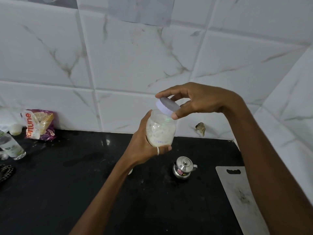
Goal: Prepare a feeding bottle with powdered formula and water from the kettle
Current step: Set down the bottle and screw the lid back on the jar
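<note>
Lid (167, 106) tilted over powder jar (160, 131), both held above the bench (67, 192)

Left hand (144, 150) grips the clear jar from below and behind, fingers curled round its base and thumb up along its side; a pale ring (157, 150) sits on one finger. The jar holds white powder and is raised in the air, above the back middle of the black bench, in front of the tiled wall (135, 56).

Right hand (199, 100) comes in from the right and pinches the white round lid, thumb on its near rim and fingertips on its far rim. The lid is tipped, with its lower edge just at the jar's mouth; whether the two touch cannot be told.

A small steel kettle (183, 168) stands with its cap on, right of the bench's middle and below the jar. A pale cutting board (240, 197) lies along the right edge. At the back left corner a printed packet (39, 124) leans on the wall, and a clear bottle (11, 146) stands near the left edge, in front of the packet.
</note>
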The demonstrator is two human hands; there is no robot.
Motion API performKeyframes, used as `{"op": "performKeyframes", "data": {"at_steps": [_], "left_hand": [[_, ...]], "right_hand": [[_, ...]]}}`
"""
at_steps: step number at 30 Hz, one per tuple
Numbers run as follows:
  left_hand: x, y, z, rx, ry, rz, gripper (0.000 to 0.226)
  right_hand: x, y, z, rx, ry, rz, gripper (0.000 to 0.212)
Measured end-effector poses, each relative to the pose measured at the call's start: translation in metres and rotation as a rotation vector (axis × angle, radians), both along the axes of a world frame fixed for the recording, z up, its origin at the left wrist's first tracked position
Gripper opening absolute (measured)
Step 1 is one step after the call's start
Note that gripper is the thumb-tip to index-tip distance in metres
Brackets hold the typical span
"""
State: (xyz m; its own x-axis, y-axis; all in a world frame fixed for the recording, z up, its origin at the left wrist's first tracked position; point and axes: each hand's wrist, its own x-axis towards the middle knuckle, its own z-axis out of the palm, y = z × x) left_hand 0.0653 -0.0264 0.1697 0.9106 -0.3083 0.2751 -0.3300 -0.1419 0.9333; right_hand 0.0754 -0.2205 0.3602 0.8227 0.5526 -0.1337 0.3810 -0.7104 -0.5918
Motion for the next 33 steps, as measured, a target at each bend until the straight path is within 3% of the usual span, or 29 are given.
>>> {"op": "performKeyframes", "data": {"at_steps": [9, 16, 19, 24, 30, 33], "left_hand": [[0.0, 0.003, 0.011, 0.058, -0.049, 0.029, 0.108], [-0.002, 0.003, 0.013, 0.086, -0.037, 0.066, 0.104], [0.005, -0.002, 0.013, 0.109, 0.006, 0.131, 0.095], [-0.012, 0.002, 0.008, 0.047, -0.058, 0.114, 0.116], [-0.007, 0.0, 0.008, 0.064, -0.027, 0.115, 0.101], [-0.007, 0.002, 0.011, 0.032, -0.04, 0.085, 0.108]], "right_hand": [[0.018, 0.017, 0.006, -0.193, 0.103, 0.13, 0.067], [0.021, 0.021, 0.002, -0.172, 0.133, 0.085, 0.063], [0.019, 0.023, 0.0, -0.19, 0.103, 0.023, 0.058], [0.008, 0.032, -0.005, -0.264, -0.014, -0.108, 0.058], [-0.001, 0.04, -0.023, -0.36, -0.123, -0.23, 0.072], [0.001, 0.03, -0.028, -0.305, -0.145, -0.211, 0.079]]}}
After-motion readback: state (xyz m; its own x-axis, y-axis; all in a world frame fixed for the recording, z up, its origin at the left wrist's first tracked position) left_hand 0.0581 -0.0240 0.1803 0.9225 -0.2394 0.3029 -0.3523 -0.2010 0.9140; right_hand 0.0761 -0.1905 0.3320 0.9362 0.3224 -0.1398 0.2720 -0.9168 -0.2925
